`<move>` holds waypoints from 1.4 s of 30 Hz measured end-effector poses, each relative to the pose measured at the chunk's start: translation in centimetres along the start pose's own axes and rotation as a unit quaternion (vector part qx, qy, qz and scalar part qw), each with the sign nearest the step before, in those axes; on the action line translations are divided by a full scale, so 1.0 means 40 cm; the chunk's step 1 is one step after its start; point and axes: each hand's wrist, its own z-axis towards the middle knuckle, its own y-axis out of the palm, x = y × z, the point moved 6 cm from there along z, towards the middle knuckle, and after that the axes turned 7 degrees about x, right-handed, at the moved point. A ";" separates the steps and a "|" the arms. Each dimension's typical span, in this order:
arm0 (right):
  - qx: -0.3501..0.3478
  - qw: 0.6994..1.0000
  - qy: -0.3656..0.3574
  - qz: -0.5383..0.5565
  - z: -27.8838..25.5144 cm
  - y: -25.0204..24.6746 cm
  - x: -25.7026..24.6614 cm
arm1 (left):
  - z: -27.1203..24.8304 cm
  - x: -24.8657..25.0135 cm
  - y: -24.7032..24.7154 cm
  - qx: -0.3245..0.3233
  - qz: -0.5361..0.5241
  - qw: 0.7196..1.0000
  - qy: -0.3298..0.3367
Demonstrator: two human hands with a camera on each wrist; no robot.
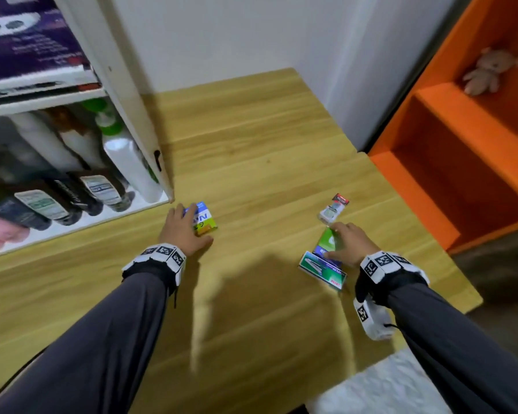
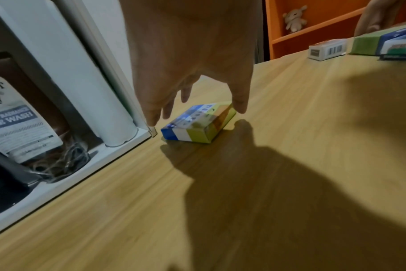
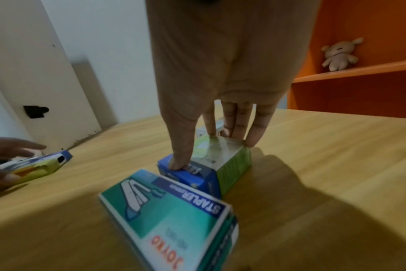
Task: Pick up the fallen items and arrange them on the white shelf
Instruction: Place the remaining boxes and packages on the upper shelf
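A small blue and yellow box (image 1: 206, 223) (image 2: 197, 128) (image 3: 42, 165) lies flat on the wooden surface by the corner of the white shelf (image 1: 72, 227) (image 2: 81, 172). My left hand (image 1: 198, 225) (image 2: 197, 113) reaches over it with straight spread fingers; the thumb touches its far corner. My right hand (image 1: 331, 242) (image 3: 213, 153) grips a green and blue box (image 1: 326, 238) (image 3: 232, 165) that rests on the surface, thumb on its blue end and fingers on its far end. A teal stapler box (image 1: 322, 270) (image 3: 169, 216) leans against it. A small white pack (image 1: 332, 209) (image 2: 327, 49) lies just beyond.
Bottles and tubes (image 1: 72, 180) fill the white shelf's lower level, and a purple carton (image 1: 33, 46) sits above. An orange shelf (image 1: 449, 162) with a plush toy (image 1: 488, 71) stands at the right. The wooden surface (image 1: 251, 150) ends near the right arm; a white fluffy rug (image 1: 386, 386) lies below.
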 end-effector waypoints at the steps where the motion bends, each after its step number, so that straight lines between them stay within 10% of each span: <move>1: 0.005 1.000 0.002 0.000 0.005 0.000 0.005 | 0.005 0.003 0.003 0.003 0.024 1.000 -0.002; 18: -0.119 0.984 -0.132 -0.034 0.052 -0.048 -0.093 | -0.064 0.030 -0.030 0.045 -0.061 0.993 -0.088; 31: -0.084 0.889 -0.425 0.145 -0.122 -0.294 -0.866 | -0.220 -0.216 -0.576 0.251 -0.241 0.937 -0.020; 42: 0.041 0.804 -0.476 0.355 -0.271 -0.384 -1.223 | -0.254 -0.471 -0.861 0.327 -0.220 0.919 -0.009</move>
